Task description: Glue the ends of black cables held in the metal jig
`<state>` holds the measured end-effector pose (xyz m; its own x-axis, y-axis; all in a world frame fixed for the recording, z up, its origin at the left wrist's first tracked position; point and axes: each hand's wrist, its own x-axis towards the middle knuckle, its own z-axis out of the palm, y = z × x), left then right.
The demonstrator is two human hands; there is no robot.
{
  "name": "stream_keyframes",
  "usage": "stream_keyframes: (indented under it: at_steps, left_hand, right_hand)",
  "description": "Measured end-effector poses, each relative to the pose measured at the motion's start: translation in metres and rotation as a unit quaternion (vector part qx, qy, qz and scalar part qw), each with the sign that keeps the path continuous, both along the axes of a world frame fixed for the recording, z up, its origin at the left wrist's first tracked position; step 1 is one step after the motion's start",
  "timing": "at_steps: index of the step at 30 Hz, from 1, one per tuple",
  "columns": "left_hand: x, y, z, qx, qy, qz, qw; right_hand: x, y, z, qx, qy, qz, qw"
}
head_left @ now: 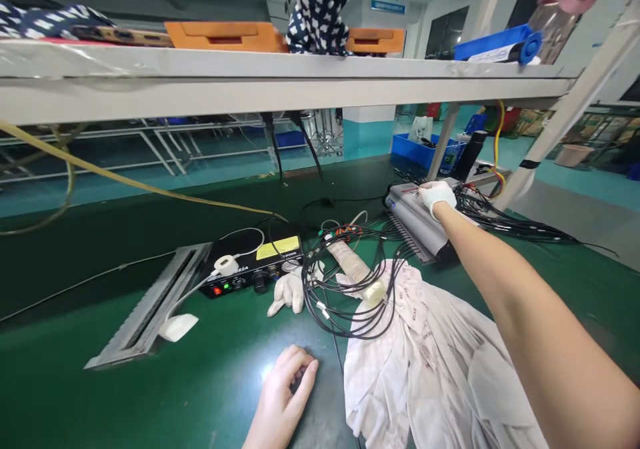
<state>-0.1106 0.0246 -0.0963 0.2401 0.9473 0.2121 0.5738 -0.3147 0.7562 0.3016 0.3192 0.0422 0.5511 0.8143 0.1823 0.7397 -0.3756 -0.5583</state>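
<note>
My left hand (286,395) rests on the green tabletop, bare, its fingers loosely curled with nothing in them. Out to the right, my right hand (438,196), in a white glove, reaches onto the grey metal machine (417,215) with rows of teeth along its lower side. The fingertips are pinched together at its top; what they hold, if anything, is too small to make out. A coil of black cables (367,332) lies in front of the machine. A clear bottle-like tube (353,265) lies among its loops. White cloth (440,349) with print spreads below.
A black control box (250,265) with lit switches stands left of centre, a white glove (289,291) before it. Further left is a slotted metal plate (150,309). More black cables (515,219) fan out rightward. A shelf (280,85) crosses above; a blue bin (415,150) stands behind.
</note>
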Motion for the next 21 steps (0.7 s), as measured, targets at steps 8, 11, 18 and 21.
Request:
stream_keyframes:
  at_steps: [8, 11, 18, 21]
  left_hand:
    - [-0.002, -0.001, -0.004, 0.002, -0.014, 0.000, 1.000]
    - [-0.001, 0.000, -0.003, 0.002, -0.015, 0.000, 1.000]
    - [0.000, 0.000, 0.001, 0.006, -0.018, -0.002, 1.000]
    - [0.000, 0.000, 0.001, 0.013, -0.020, 0.000, 1.000]
  right_hand:
    - [-0.013, 0.010, -0.012, -0.018, -0.026, -0.011, 0.999]
    - [-0.014, 0.013, -0.004, -0.028, -0.031, -0.010, 0.999]
    - [-0.019, 0.016, -0.003, -0.029, -0.061, -0.017, 0.998]
    - [-0.021, 0.008, -0.004, -0.021, -0.084, -0.013, 0.996]
